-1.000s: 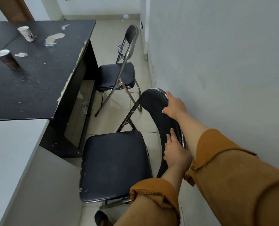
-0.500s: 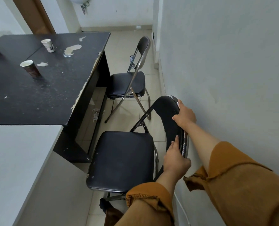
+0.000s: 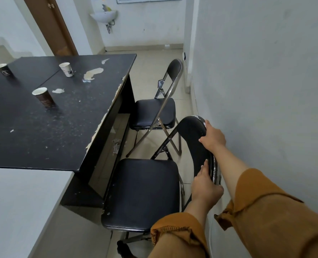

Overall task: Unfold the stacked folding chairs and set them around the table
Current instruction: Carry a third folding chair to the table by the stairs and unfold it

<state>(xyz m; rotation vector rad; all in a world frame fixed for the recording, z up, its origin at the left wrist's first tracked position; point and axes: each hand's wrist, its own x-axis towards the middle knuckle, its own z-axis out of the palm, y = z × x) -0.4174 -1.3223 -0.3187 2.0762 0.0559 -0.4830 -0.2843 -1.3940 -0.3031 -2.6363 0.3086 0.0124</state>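
Observation:
An unfolded black folding chair (image 3: 143,192) stands close in front of me, its seat facing the black table (image 3: 48,127). My right hand (image 3: 213,135) grips the top of its backrest (image 3: 193,142). My left hand (image 3: 205,188) holds the lower edge of the same backrest. A second unfolded black chair (image 3: 154,111) stands farther along the table's right side, near the wall. No folded chairs show in this view.
Three paper cups (image 3: 43,96) stand on the worn tabletop. A grey wall (image 3: 256,90) runs close along the right, leaving a narrow tiled aisle. A white counter (image 3: 16,202) is at lower left; a sink (image 3: 104,15) and brown door (image 3: 52,25) are at the far end.
My view has lifted, showing the sink, door and a third cup. Both hands stay on the near chair's backrest, and the chair looks unmoved.

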